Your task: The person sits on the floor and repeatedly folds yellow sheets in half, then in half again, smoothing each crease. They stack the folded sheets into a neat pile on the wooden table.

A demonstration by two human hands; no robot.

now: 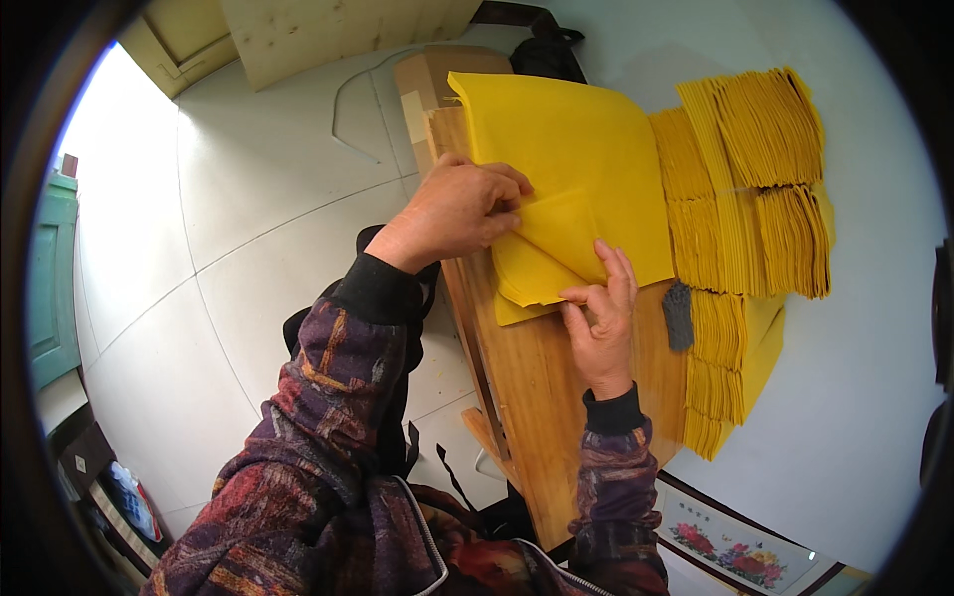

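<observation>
A stack of large yellow sheets (566, 119), thin and paper-like, lies on the wooden table. On its near part, one sheet (556, 233) is partly folded over, with a slanting crease. My left hand (462, 204) is at the left edge of that sheet, its curled fingers gripping the folded part. Lower right, my right hand (604, 318) has thumb and forefinger closed at the sheet's near edge, while its other fingers point up and rest against the yellow surface. The exact pinch between the fingertips is partly hidden.
Folded yellow bundles (765, 129) stand in piles along the wall at right. A dark grey block (678, 316) lies beside them on the wooden table (556, 397). A cardboard box (427, 74) and a black bag (549, 55) are at the far end. Pale floor tiles (268, 149) stretch left.
</observation>
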